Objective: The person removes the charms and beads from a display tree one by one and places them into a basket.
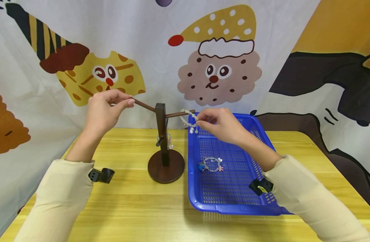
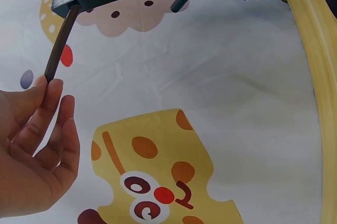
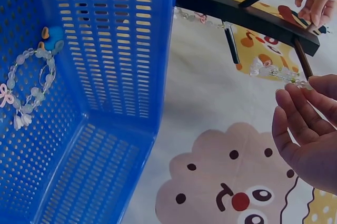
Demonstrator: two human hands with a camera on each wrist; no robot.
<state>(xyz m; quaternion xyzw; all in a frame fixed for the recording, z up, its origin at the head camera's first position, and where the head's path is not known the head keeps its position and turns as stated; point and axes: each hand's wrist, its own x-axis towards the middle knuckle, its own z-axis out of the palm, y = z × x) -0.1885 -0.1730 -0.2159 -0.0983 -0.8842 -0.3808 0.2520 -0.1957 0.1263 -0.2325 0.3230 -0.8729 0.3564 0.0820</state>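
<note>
A dark wooden jewelry stand with a round base stands upright on the table. My left hand pinches the tip of its upper left peg between thumb and fingers. A pale beaded bracelet with white charms is pinched in my right hand, its loop around the upper right peg near the tip. The right wrist view shows the bracelet against that peg, held at one end by my fingertips. Another beaded bracelet hangs from a lower peg, partly hidden behind the post.
A blue plastic basket stands right of the stand, close beside its base. In it lies a beaded bracelet with a pink bow and a blue charm. Behind the wooden table hangs a cartoon-printed cloth.
</note>
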